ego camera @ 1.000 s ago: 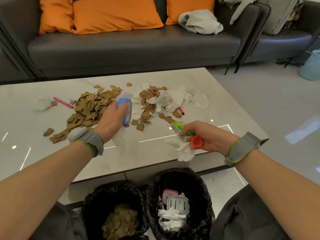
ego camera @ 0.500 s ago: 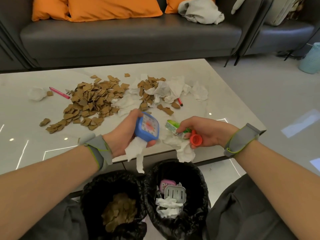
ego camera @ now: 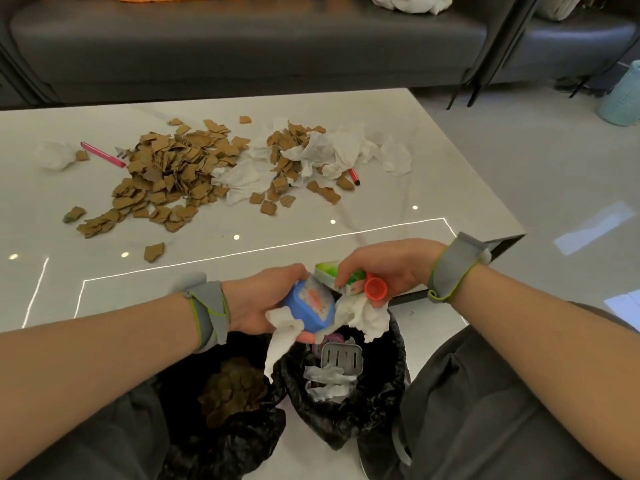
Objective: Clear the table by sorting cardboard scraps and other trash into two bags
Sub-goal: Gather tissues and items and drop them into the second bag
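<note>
My left hand (ego camera: pixel 263 306) grips a blue square timer (ego camera: pixel 306 304) and a strip of white tissue (ego camera: pixel 282 336) over the rim of the right black bag (ego camera: pixel 391 403). My right hand (ego camera: pixel 388 265) holds a green packet (ego camera: pixel 329 271), an orange cap (ego camera: pixel 375 291) and crumpled tissue (ego camera: pixel 363 317) just above the same bag. That bag holds a grey slotted box (ego camera: pixel 341 356), tissue and a purple item. The left black bag (ego camera: pixel 214 441) holds brown cardboard scraps (ego camera: pixel 232 389). A large pile of cardboard scraps (ego camera: pixel 166 178) lies on the white table (ego camera: pixel 450 188).
White tissues (ego camera: pixel 332 150) mixed with more scraps lie mid-table, with a red pen (ego camera: pixel 354 176) beside them. A pink pen (ego camera: pixel 102 154) and a tissue wad (ego camera: pixel 55 155) sit at the far left. A dark sofa (ego camera: pixel 242 46) runs behind the table. A pale basket (ego camera: pixel 621 98) stands on the floor.
My left hand lifted the blue timer with tissue off the table and brought it down over the right bag. My right hand moved with its trash from the table edge to the bag.
</note>
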Motion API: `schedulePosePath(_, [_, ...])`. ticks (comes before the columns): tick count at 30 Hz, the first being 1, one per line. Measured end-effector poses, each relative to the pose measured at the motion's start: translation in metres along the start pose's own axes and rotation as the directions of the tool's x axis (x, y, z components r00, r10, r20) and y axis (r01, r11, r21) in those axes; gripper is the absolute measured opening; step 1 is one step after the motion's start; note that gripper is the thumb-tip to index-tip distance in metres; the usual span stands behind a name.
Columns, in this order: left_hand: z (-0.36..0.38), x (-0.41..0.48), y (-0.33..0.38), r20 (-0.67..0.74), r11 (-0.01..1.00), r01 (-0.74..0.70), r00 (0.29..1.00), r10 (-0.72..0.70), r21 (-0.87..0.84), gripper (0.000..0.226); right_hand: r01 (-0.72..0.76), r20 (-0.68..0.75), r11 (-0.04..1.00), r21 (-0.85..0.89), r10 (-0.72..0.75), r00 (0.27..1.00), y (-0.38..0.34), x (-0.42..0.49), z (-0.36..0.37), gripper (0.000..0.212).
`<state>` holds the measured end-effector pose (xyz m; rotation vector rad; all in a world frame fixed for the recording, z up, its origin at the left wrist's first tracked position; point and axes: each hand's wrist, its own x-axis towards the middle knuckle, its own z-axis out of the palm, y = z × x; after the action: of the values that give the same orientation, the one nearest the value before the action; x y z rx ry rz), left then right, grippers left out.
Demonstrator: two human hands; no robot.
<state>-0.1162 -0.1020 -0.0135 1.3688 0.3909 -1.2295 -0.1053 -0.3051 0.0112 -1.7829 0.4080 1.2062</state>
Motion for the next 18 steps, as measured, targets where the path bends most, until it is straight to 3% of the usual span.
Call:
schedulePosePath(3, [0.001,0.008,-0.017,0.016,0.996,0.078,0.997,-0.079,0.039,0.038,-0.081,0.041,0.996,-0.047,0.083,0.996,0.015,0.022,0.009,0.022])
schedulePosePath(6, [0.003,0.018,-0.029,-0.009,0.993,0.122,0.992,-0.122,0.002,0.041,-0.147,-0.027,0.98,-0.131,0.144,0.989,0.03,0.041,0.016,0.031])
schedulePosePath(11, [0.01,0.045,-0.041,-0.116,0.997,0.054,0.992,-0.059,-0.051,0.044,-0.222,-0.151,0.952,-0.211,0.193,0.97,0.053,0.061,0.023,0.019])
schedulePosePath(14, [0.01,0.059,-0.042,-0.125,0.996,0.036,0.991,-0.045,-0.078,0.043,-0.248,-0.147,0.946,-0.208,0.22,0.964,0.06,0.066,0.024,0.023])
schedulePosePath(18, [0.013,0.062,-0.033,-0.056,0.995,0.063,0.996,-0.067,-0.082,0.041,-0.241,-0.112,0.954,-0.177,0.224,0.968,0.055,0.059,0.023,0.053])
